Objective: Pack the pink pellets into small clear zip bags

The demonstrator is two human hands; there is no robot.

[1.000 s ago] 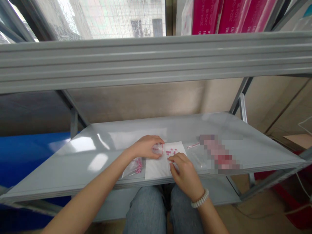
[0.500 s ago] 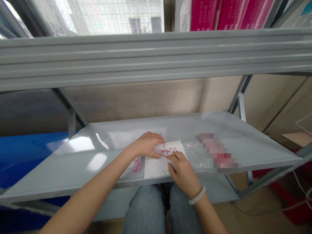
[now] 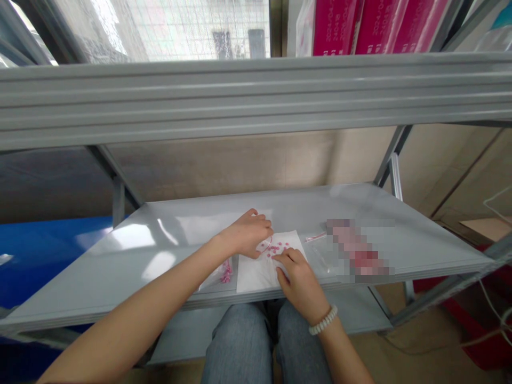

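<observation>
My left hand (image 3: 252, 234) is closed on a small clear zip bag (image 3: 264, 245) with a red line along its mouth, held over the left part of a white paper sheet (image 3: 256, 274). Several small round pink pieces (image 3: 274, 249) lie scattered on the paper at the bag's mouth. From the right, my right hand (image 3: 300, 280) reaches over the sheet, thumb apart and index fingertip beside the pink pieces. Whether it touches one is too small to tell. Left of the paper lies a clear bag (image 3: 224, 272) with pink contents, partly behind my left forearm.
The grey shelf table (image 3: 172, 213) bears a flat clear zip bag (image 3: 320, 256) right of the paper and a pixelated pinkish item (image 3: 358, 250) beyond. A thick grey shelf edge (image 3: 256, 98) crosses overhead, with magenta boxes (image 3: 336, 26) above it. A blue surface (image 3: 52, 250) is at left.
My left hand has shifted slightly up and turned, with the small zip bag tilted in it and its mouth nearer the pink pieces. My right hand has stayed nearly still.
</observation>
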